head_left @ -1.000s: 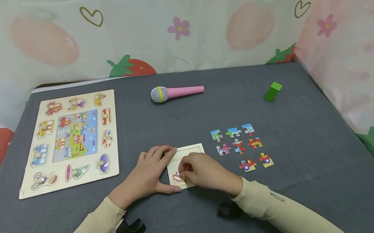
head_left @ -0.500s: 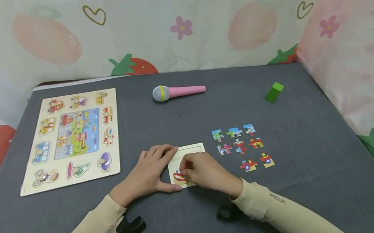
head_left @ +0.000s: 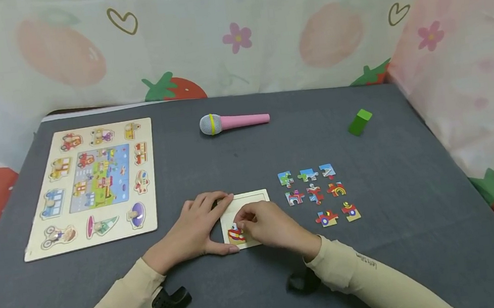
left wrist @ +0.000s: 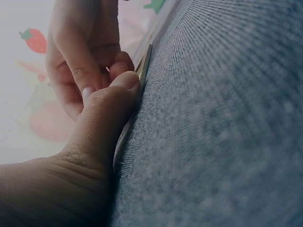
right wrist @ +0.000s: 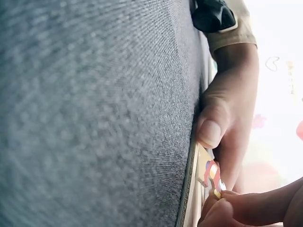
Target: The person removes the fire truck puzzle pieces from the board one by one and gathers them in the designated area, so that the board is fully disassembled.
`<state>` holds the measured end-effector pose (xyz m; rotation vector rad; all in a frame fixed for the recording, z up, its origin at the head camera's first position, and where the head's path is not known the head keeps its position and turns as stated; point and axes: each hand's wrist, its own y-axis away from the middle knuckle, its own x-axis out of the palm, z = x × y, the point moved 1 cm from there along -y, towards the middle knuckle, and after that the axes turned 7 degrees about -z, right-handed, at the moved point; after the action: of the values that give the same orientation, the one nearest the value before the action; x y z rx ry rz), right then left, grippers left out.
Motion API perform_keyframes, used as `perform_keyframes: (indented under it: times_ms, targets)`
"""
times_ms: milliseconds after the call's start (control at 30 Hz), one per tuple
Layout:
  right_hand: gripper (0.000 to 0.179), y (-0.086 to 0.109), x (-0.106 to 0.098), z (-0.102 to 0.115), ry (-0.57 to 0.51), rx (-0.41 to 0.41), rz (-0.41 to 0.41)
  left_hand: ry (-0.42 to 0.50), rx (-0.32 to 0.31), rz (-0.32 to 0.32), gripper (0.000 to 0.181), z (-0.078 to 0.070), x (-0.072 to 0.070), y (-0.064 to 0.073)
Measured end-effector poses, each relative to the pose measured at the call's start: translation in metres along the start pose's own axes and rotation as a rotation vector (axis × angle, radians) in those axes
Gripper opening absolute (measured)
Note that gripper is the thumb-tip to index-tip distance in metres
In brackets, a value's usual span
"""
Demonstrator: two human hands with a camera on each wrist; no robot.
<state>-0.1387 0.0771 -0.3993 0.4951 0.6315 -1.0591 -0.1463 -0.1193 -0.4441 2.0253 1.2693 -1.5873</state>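
A small pale puzzle frame (head_left: 248,198) lies on the grey tablecloth before the person. The left hand (head_left: 198,227) rests along its left side, thumb at the near corner and index finger toward the far one. Between its thumb and fingers the right hand (head_left: 271,224) pinches a red and yellow jigsaw piece (head_left: 236,233) over the frame's near-left corner. The right wrist view shows that piece (right wrist: 213,174) tilted against the frame, close to the left thumb (right wrist: 209,132). Part of the piece is hidden by the right fingertips.
Several loose jigsaw pieces (head_left: 315,194) lie right of the frame. A wooden knob puzzle board (head_left: 151,221) is at the left. Farther back are a pink toy microphone (head_left: 243,120) and a green block (head_left: 360,122). A printed curtain (head_left: 282,58) borders the table.
The right fingers have shifted the jigsaw piece slightly in the corner, and more of its red picture shows. The left hand has stayed in place on the frame.
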Motion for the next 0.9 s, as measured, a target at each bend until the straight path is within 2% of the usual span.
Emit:
perform_keyframes:
  times_ms: [233,367,533,700,900]
  targets:
    - [0.009,-0.004,-0.004,-0.004,-0.075,0.077,0.053,-0.005,-0.001,0.009,0.101,0.0,0.0,0.0]
    - [0.01,-0.005,-0.017,-0.008,-0.116,0.114,0.049,-0.003,-0.009,0.014,0.102,-0.001,-0.001,0.0]
    - [0.008,0.004,-0.049,-0.024,-0.022,0.087,0.022,-0.005,-0.015,0.014,0.102,-0.001,0.0,0.0]
    - [0.006,0.02,-0.081,-0.05,0.041,0.116,0.043,-0.004,-0.02,0.028,0.102,0.0,0.001,-0.001]
    - [0.005,0.034,-0.096,-0.072,0.03,0.128,0.076,-0.005,-0.017,0.024,0.101,0.0,-0.001,0.0]
